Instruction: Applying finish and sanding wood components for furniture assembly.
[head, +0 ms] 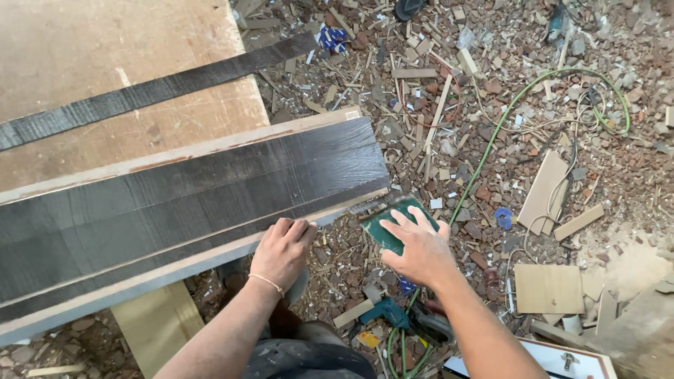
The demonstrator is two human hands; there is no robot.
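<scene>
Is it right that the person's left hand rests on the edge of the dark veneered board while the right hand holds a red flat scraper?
Not quite: the head view shows the flat scraper under the right hand is green, not red. The left hand does rest on the dark veneered board edge.

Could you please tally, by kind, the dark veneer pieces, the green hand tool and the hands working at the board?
Dark veneer pieces: 2, a wide sheet and a narrow strip
Green flat hand tool: 1
Hands: 2, left hand and right hand
Total: 5
</scene>
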